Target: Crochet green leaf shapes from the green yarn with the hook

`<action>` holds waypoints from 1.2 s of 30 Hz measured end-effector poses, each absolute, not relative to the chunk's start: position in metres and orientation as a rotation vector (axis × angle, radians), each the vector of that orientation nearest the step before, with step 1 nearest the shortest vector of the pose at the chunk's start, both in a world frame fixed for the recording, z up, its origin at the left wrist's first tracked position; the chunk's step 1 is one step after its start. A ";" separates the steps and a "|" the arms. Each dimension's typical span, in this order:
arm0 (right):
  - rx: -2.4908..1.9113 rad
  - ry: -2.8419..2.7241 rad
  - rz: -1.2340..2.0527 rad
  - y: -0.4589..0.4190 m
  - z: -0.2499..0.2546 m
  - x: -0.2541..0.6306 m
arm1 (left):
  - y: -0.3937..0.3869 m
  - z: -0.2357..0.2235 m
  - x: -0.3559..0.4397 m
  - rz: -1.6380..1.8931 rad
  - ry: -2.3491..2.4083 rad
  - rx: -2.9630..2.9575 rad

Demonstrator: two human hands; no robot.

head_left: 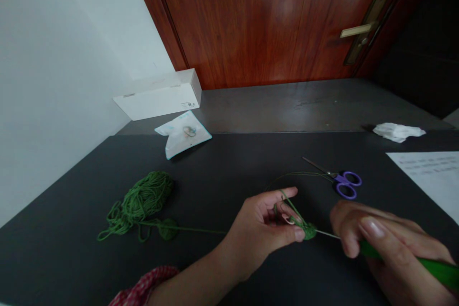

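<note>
Head view: your left hand pinches the small green yarn piece between thumb and fingers, index finger extended under a strand. Your right hand, curled closed on the green-handled metal hook, is right of the piece, the shaft pointing left into its near edge. Purple-handled scissors lie beyond it, rightward; the loose green yarn skein, left.
</note>
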State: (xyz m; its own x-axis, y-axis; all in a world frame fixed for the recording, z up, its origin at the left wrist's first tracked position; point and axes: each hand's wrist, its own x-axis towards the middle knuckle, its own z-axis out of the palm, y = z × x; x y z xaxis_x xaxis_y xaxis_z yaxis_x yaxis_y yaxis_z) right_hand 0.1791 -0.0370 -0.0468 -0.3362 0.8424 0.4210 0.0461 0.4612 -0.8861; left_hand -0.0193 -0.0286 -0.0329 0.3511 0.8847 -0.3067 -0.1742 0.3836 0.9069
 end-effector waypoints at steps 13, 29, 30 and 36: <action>-0.751 -1.774 1.010 -0.038 -0.046 0.182 | -0.028 -0.029 -0.019 0.817 0.987 0.941; -0.894 -1.423 1.152 -0.035 -0.045 0.172 | -0.029 -0.032 -0.019 0.809 0.965 0.868; -0.910 -1.327 1.207 -0.033 -0.044 0.170 | -0.029 -0.031 -0.019 0.814 0.964 0.860; -0.896 -1.052 1.381 -0.020 -0.043 0.157 | -0.029 -0.029 -0.017 0.844 0.958 0.820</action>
